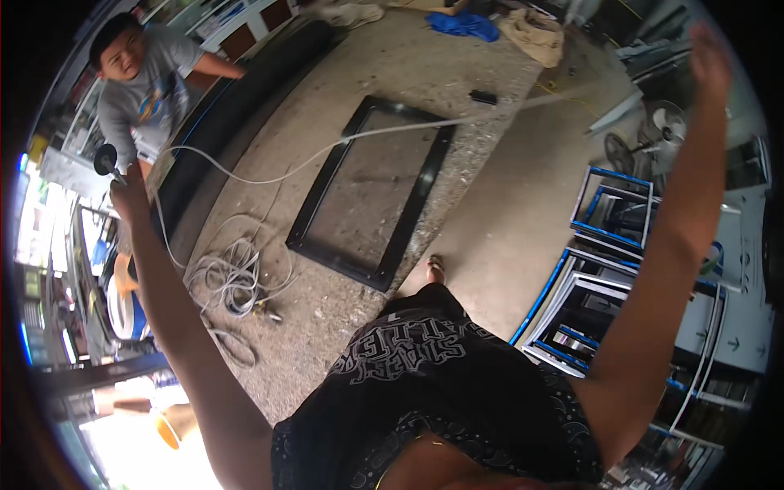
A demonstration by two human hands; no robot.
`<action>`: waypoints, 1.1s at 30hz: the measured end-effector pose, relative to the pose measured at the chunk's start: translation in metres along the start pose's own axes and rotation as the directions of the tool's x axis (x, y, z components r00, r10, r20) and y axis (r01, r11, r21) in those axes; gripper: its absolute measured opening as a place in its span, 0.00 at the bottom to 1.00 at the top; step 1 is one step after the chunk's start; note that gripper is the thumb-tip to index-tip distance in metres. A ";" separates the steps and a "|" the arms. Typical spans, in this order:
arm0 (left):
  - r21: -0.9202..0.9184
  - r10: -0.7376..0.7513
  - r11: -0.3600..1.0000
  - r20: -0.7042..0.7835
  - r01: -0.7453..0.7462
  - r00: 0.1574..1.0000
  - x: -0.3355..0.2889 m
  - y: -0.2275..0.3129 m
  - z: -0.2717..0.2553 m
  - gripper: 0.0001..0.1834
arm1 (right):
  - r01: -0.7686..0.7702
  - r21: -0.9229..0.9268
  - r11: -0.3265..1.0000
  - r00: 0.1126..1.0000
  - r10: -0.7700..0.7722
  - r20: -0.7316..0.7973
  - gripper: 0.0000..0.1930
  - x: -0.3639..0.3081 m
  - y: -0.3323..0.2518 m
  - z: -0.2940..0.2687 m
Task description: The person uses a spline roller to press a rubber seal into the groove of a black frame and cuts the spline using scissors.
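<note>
My left hand [127,200] is raised at the left, its fingers closed round a metal tool with a round black disc [105,159] on its end. What kind of tool it is cannot be made out. Up at the far right edge, my right hand [709,61] is lifted high and smeared, so its fingers do not show clearly. A pale hose [310,159] sweeps through the air from near my left hand toward the right, where its end blurs out. The rest of that hose lies in a loose coil [233,278] on the ground. A black rectangular frame [400,237] lies flat ahead of me.
At the upper left a person in a grey shirt [159,102] stands behind a long dark padded-looking bench [245,106]. Blue-edged frames [563,302] are stacked at the right, beside a fan [629,151]. A blue cloth [463,26] and a tan sack [535,37] lie at the back.
</note>
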State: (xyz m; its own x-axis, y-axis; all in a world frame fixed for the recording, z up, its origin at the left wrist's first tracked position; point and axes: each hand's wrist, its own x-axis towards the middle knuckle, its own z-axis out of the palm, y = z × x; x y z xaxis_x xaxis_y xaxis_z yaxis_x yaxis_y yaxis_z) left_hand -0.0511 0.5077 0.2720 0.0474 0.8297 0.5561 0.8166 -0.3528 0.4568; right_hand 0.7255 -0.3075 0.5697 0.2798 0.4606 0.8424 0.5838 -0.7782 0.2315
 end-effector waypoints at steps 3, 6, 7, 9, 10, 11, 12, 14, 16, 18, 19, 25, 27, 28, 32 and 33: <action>-0.542 0.064 0.839 0.159 0.033 0.985 -0.088 0.050 -0.028 0.19 | 0.080 0.244 0.966 0.996 -0.084 0.007 0.16 0.001 -0.163 0.046; -0.604 0.087 0.768 0.425 0.211 0.901 -0.228 0.057 -0.018 0.14 | -0.109 0.587 0.802 0.963 -0.062 0.263 0.16 -0.106 -0.334 0.038; -0.458 0.068 0.857 0.555 0.236 0.829 -0.277 0.046 -0.017 0.14 | -0.260 0.721 0.642 0.924 -0.051 0.379 0.18 -0.153 -0.381 0.036; -0.404 0.192 0.915 0.481 0.022 0.856 -0.375 0.024 -0.013 0.16 | -0.189 0.661 0.726 0.625 -0.431 0.651 0.13 -0.214 -0.444 0.036; -0.276 0.007 0.905 0.771 0.324 0.637 -0.416 0.011 -0.010 0.17 | -0.398 0.862 0.313 0.586 -0.637 0.501 0.12 -0.252 -0.470 0.055; -0.072 -0.098 0.948 0.859 0.309 0.502 -0.442 0.021 -0.021 0.16 | -0.427 0.815 0.391 0.396 -0.730 0.557 0.13 -0.288 -0.486 0.069; -0.073 -0.162 0.902 0.856 0.427 0.490 -0.484 -0.007 -0.013 0.16 | -0.420 0.830 0.366 0.381 -0.759 0.527 0.13 -0.294 -0.509 0.087; -0.044 -0.245 0.762 0.904 0.647 0.350 -0.543 -0.028 -0.056 0.15 | -0.545 0.824 0.156 0.451 -0.774 0.445 0.14 -0.381 -0.553 0.073; -0.107 -0.205 0.703 0.916 0.704 0.344 -0.539 0.006 -0.088 0.15 | -0.684 0.707 0.178 0.376 -0.745 0.551 0.17 -0.403 -0.581 0.058; -0.176 -0.207 0.445 0.934 0.878 0.292 -0.542 0.021 -0.095 0.11 | -0.552 0.798 0.241 0.432 -0.737 0.521 0.22 -0.411 -0.601 0.061; -0.184 -0.226 0.369 0.933 0.911 0.280 -0.555 0.010 -0.088 0.10 | -0.499 0.834 0.235 0.479 -0.727 0.491 0.21 -0.423 -0.611 0.069; -0.140 -0.165 0.562 0.946 0.815 0.277 -0.519 0.022 -0.067 0.15 | -0.116 0.988 0.106 0.557 -0.816 0.153 0.08 -0.445 -0.639 0.071; -0.113 -0.213 0.561 0.938 0.820 0.275 -0.510 0.040 -0.059 0.14 | 0.043 0.984 0.173 0.538 -0.834 0.123 0.05 -0.451 -0.638 0.077; -0.100 -0.225 0.564 0.936 0.820 0.269 -0.503 0.048 -0.056 0.14 | 0.024 0.987 0.161 0.545 -0.830 0.122 0.07 -0.451 -0.638 0.078; -0.067 -0.157 0.681 0.959 0.730 0.235 -0.504 0.067 -0.039 0.17 | -0.058 0.996 0.065 0.487 -0.869 0.085 0.10 -0.441 -0.640 0.093; -0.091 -0.118 0.697 0.964 0.712 0.239 -0.505 0.072 -0.035 0.19 | -0.080 0.997 0.022 0.462 -0.885 0.057 0.11 -0.441 -0.640 0.090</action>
State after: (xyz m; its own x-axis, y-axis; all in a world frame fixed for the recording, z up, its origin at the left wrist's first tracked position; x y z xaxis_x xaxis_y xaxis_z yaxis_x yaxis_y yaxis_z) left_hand -0.0362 0.0482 0.0486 0.4697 0.6564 -0.5903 0.5502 0.3052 0.7772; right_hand 0.2972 0.0257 0.0065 -0.3445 0.9257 0.1563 0.7503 0.3715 -0.5469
